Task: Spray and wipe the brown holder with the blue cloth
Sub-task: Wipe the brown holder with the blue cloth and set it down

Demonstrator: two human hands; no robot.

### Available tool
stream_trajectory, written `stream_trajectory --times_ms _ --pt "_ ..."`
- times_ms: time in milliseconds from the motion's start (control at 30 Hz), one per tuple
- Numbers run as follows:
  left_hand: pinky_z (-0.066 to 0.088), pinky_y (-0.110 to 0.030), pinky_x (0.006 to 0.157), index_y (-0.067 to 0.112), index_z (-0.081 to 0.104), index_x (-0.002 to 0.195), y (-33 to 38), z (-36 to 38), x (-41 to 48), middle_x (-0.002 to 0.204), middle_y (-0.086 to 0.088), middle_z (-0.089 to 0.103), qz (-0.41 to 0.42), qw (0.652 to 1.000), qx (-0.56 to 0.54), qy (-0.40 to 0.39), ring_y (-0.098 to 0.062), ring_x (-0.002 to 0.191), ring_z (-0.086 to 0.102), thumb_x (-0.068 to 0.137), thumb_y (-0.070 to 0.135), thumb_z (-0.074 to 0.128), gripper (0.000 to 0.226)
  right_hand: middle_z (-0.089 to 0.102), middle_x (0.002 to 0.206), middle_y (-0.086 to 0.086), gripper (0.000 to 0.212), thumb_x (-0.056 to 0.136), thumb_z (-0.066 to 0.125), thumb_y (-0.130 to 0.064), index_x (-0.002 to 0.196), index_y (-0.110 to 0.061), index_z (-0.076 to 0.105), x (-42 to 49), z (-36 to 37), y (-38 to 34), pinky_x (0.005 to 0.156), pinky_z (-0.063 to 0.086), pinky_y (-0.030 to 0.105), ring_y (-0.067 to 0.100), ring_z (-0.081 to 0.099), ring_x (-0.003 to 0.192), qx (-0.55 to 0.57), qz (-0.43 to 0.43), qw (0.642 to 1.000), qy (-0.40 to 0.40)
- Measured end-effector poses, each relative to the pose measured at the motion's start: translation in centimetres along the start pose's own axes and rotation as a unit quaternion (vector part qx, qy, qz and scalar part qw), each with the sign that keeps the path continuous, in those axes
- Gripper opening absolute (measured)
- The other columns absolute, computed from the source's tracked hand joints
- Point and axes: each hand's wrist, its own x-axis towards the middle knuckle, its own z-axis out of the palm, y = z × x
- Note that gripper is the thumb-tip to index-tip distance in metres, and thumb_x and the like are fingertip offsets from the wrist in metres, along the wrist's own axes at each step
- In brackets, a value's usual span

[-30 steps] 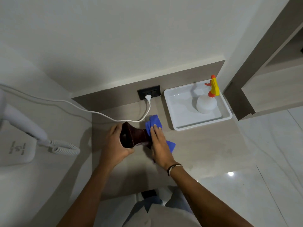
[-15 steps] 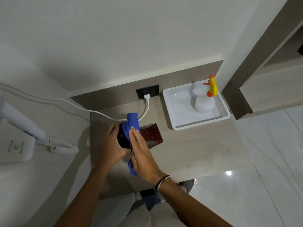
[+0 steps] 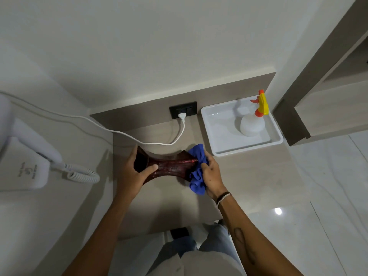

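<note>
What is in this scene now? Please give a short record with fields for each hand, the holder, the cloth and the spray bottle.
left hand: grips the holder's left end
right hand: presses the blue cloth on the holder's right end
brown holder: lying on its side over the counter
blue cloth: bunched
spray bottle: upright in white tray

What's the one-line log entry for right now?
phase: wiping | left hand: grips brown holder | right hand: blue cloth at holder's right end | spray bottle: in tray

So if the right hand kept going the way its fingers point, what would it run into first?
The right hand points leftward, so it would press the blue cloth further along the brown holder, toward the left hand. Depth is unclear.
</note>
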Motion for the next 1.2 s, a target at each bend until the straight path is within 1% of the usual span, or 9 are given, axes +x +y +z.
stream_trajectory --times_ms 100,233,433,533,600,733,867,1000,1200 --pt "0.033 -0.014 0.103 0.048 0.021 0.165 -0.1 0.1 0.0 0.165 0.011 0.041 0.004 0.999 0.01 -0.042 -0.003 0.143 0.04 0.095 0.047 0.075 0.088 0.075 0.112 0.024 0.052 0.1 0.036 0.01 0.134 -0.015 0.066 0.7 0.7 -1.3 0.071 0.064 0.03 0.019 0.072 0.081 0.042 0.025 0.999 0.018" --pt "0.041 -0.037 0.117 0.048 0.009 0.166 -1.1 -0.4 -0.2 0.162 0.001 0.039 0.047 0.986 0.097 -0.125 -0.016 0.144 0.046 0.059 0.054 0.097 0.139 0.068 0.13 0.031 0.053 0.101 0.036 0.01 0.146 -0.008 0.058 1.7 0.9 -2.2 0.088 0.057 0.043 0.03 0.065 0.095 0.03 0.013 0.999 0.012" --pt "0.048 -0.053 0.112 0.017 0.028 0.163 -1.3 0.0 -0.4 0.149 -0.014 0.051 0.145 0.964 0.222 -0.03 -0.033 0.138 0.051 0.062 0.015 0.097 0.123 0.039 0.168 0.014 0.072 0.099 0.042 0.016 0.166 -0.006 0.031 -0.4 1.8 -2.5 0.118 0.028 0.002 0.019 0.046 0.143 -0.184 -0.137 0.973 0.017" --pt "0.048 -0.041 0.105 0.016 0.039 0.158 -0.7 0.1 -0.5 0.144 -0.011 0.052 0.157 0.96 0.23 -0.014 -0.026 0.132 0.05 0.06 0.017 0.097 0.114 0.02 0.178 0.008 0.085 0.094 0.043 0.021 0.17 -0.008 0.018 -3.3 3.0 -2.5 0.135 0.019 0.029 0.021 0.028 0.162 -0.207 -0.211 0.955 -0.028" --pt "0.044 -0.031 0.097 0.015 0.046 0.154 -0.1 0.4 -0.7 0.14 -0.008 0.054 0.156 0.964 0.215 -0.012 -0.02 0.125 0.052 0.06 0.017 0.096 0.107 0.019 0.178 0.006 0.087 0.094 0.043 0.02 0.171 -0.009 0.016 -5.5 4.3 -2.3 0.135 0.021 0.025 0.011 0.027 0.162 -0.218 -0.261 0.938 -0.07" --pt "0.049 -0.03 0.094 0.003 0.063 0.129 0.7 1.9 -1.0 0.122 -0.016 0.068 0.164 0.963 0.214 -0.011 -0.03 0.112 0.068 0.071 0.01 0.089 0.063 0.001 0.181 0.015 0.1 0.087 0.055 0.016 0.171 -0.006 0.006 -8.1 7.3 0.5 0.137 0.015 0.042 0.031 0.003 0.169 -0.377 -0.403 0.825 -0.121" --pt "0.044 -0.028 0.098 -0.002 0.056 0.14 0.1 1.9 -1.3 0.13 -0.018 0.059 0.132 0.969 0.207 -0.016 -0.032 0.119 0.06 0.057 0.008 0.097 0.093 0.001 0.179 0.022 0.085 0.096 0.046 0.016 0.17 -0.002 0.007 -5.5 4.9 2.1 0.134 0.024 0.057 0.043 0.003 0.166 -0.512 -0.376 0.769 -0.072" --pt "0.044 -0.027 0.098 0.003 0.054 0.142 0.2 1.8 -1.2 0.13 -0.012 0.056 0.124 0.972 0.197 -0.008 -0.03 0.119 0.059 0.052 0.012 0.099 0.1 -0.016 0.178 0.012 0.092 0.097 0.044 0.022 0.171 -0.007 -0.002 -2.8 2.1 1.2 0.136 0.012 0.054 0.039 -0.013 0.166 -0.525 -0.255 0.809 -0.06" --pt "0.052 -0.042 0.097 0.007 0.058 0.136 1.2 2.2 -0.8 0.128 -0.012 0.061 0.124 0.976 0.179 -0.012 -0.032 0.117 0.062 0.058 0.023 0.086 0.084 -0.013 0.181 0.007 0.109 0.087 0.052 0.014 0.169 -0.018 -0.012 -6.5 6.4 1.6 0.135 0.003 0.043 0.032 -0.004 0.169 -0.407 -0.41 0.806 -0.13"
